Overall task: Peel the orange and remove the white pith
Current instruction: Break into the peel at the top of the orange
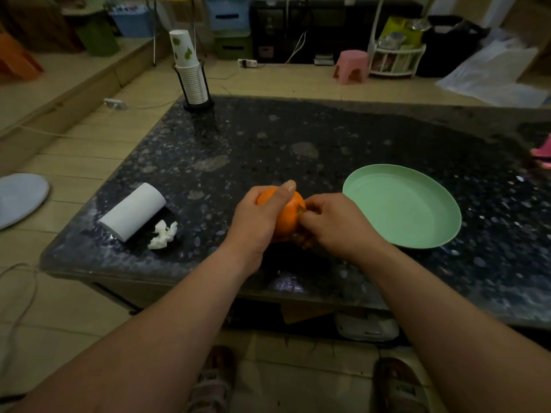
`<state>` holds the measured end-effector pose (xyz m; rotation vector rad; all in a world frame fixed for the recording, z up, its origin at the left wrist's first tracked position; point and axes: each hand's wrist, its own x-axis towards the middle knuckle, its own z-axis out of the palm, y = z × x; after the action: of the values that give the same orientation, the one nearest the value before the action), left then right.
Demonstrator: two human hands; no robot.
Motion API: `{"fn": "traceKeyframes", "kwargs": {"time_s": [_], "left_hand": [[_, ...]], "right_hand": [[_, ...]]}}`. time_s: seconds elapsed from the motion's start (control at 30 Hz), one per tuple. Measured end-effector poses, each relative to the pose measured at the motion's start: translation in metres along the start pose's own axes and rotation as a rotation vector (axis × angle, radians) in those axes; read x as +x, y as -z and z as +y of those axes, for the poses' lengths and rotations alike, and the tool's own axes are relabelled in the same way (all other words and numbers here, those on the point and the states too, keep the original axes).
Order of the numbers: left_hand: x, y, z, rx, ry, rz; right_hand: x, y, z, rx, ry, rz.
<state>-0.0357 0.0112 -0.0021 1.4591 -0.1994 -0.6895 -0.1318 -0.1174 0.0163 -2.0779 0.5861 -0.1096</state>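
Lying on the near left part of the counter (268, 138) were a roll of white paper (132, 211) and, just beside it on the right, a crumpled tissue (163, 235); both were well apart from the work. Further right, the left grip (253, 216) grasped the orange (290, 214) from its left side, with the fingers curled round it and the thumb laid over its top. The fruit was held over the near middle of the counter. On the side that was visible its skin looked whole, so I judged the peeling was only at its start. The stem end, with a small green calyx, pointed to the right, so the axis from stem to bottom ran left to right between the two hands. The right grip (331, 220) was exactly at that end, its curled fingertips pinching the skin by the stem. This relation mattered most: the place to open faced the right grip, the nearer one, while the left only steadied. Just right of the hands stood a green plate (402, 204), near enough to take the peel.
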Motion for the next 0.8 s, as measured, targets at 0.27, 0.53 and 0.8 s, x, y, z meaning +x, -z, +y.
{"fn": "traceKeyframes", "kwargs": {"time_s": [0.27, 0.53, 0.8], "left_hand": [[-0.001, -0.003, 0.004, -0.175, 0.116, 0.002], [0.008, 0.009, 0.007, -0.372, 0.271, 0.024], [0.006, 0.016, 0.003, -0.365, 0.352, -0.023]], "right_hand": [[-0.002, 0.004, 0.009, 0.33, -0.068, 0.009], [0.011, 0.005, 0.019, 0.289, -0.11, 0.03], [0.013, 0.001, 0.027, -0.129, 0.014, 0.164]]}}
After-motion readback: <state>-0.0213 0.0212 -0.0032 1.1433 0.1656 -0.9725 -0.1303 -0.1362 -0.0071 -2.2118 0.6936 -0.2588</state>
